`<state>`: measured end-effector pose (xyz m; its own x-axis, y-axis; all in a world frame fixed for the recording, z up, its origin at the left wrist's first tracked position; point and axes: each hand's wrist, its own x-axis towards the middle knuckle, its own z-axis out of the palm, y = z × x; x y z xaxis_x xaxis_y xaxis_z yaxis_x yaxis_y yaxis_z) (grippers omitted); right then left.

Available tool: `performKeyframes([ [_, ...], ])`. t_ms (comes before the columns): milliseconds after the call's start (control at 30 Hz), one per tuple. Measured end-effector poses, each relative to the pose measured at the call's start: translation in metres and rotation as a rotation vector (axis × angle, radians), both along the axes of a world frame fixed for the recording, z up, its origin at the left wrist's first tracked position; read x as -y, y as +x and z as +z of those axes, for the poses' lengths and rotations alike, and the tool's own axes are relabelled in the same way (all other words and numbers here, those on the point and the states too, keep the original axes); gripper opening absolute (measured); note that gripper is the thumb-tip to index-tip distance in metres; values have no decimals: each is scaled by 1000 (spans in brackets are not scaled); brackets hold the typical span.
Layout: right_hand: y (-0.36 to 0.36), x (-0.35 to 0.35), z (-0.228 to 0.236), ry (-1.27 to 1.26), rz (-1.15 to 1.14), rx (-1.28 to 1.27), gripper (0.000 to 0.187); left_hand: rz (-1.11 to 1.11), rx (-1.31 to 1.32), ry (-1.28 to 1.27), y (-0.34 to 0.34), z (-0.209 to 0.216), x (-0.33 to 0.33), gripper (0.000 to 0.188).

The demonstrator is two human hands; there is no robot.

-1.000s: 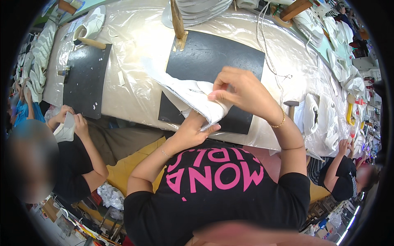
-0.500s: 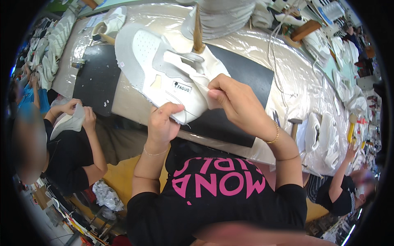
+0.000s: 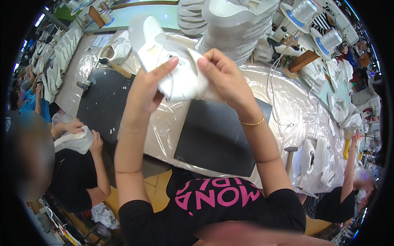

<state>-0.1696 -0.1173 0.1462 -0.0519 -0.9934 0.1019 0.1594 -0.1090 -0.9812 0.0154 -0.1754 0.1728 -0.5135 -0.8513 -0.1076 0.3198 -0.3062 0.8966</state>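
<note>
A white and pale grey shoe upper (image 3: 186, 84) is held up above the far part of the table, its toe end pointing up and left and blurred by motion. My left hand (image 3: 147, 88) grips its lower left side, the thumb lying on top near a small label and the fingers mostly behind. On the right, my right hand (image 3: 225, 78) pinches the cream lining edge of the upper between thumb and fingers. A tall stack of similar uppers (image 3: 238, 39) stands just beyond my right hand. Below the hands lies a black mat (image 3: 221, 141).
A second black mat (image 3: 102, 102) lies left, with a wooden handle (image 3: 120, 69) over its edge. A hammer (image 3: 290, 158) and folded white uppers (image 3: 308, 158) lie right. Thread spools (image 3: 303, 14) stand far right. A co-worker at left holds a white upper (image 3: 78, 141).
Both hands have lifted the shoe upper away from me, off the area over the black mat. The left hand has shifted its hold, thumb now higher on the side. The view has shifted too.
</note>
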Motion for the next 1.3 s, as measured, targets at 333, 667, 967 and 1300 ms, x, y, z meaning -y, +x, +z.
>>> performKeyframes([
  [333,-24,32,-15,134,-12,621,21,-66,1,204,-32,-6,49,37],
  [667,-31,36,-50,214,-60,553,21,-32,-241,277,-31,-47,40,40],
  [967,-36,32,-66,159,-33,431,21,-76,-195,189,-28,-59,39,44],
  [1300,-34,34,-64,181,-62,499,22,-89,-363,318,-30,-67,42,35],
])
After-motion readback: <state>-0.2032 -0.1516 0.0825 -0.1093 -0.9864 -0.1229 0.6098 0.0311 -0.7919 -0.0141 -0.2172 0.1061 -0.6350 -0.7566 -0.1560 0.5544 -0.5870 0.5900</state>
